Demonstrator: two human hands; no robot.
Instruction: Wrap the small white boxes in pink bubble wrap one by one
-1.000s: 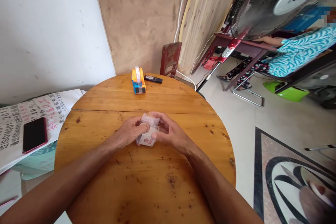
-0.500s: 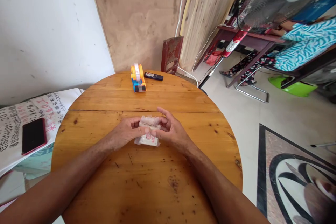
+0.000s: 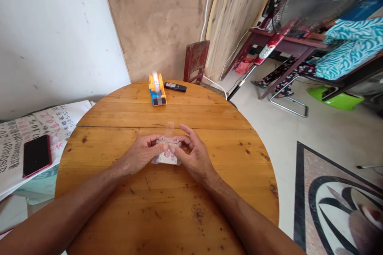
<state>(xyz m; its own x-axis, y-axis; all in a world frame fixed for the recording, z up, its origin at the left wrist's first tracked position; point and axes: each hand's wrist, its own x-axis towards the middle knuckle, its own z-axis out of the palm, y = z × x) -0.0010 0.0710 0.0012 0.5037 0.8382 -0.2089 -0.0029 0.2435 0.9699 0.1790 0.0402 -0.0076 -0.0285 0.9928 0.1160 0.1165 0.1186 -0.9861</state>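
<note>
A small white packet (image 3: 166, 157) with red print, wrapped in clear plastic, lies on the round wooden table (image 3: 167, 211) between my hands. My left hand (image 3: 143, 151) grips its left side, thumb on top. My right hand (image 3: 193, 151) holds the right side with thumb and fingers, its index finger raised. A strip of clear film or tape (image 3: 170, 128) sticks up from the packet's far edge. Farther back on the table stands an orange and blue tape dispenser (image 3: 157, 89), with a black remote-like device (image 3: 175, 87) beside it.
A phone (image 3: 37, 156) rests on printed sacks (image 3: 67, 117) at the left. Behind the table is a red wooden chair (image 3: 196, 61). At the right are a standing fan (image 3: 269, 50) and a seated person in a blue patterned top (image 3: 353, 48).
The plastic at the packet's far side has been drawn in or folded down under my fingertips, and a clear strip now stands out beyond it. Both hands still grip the packet.
</note>
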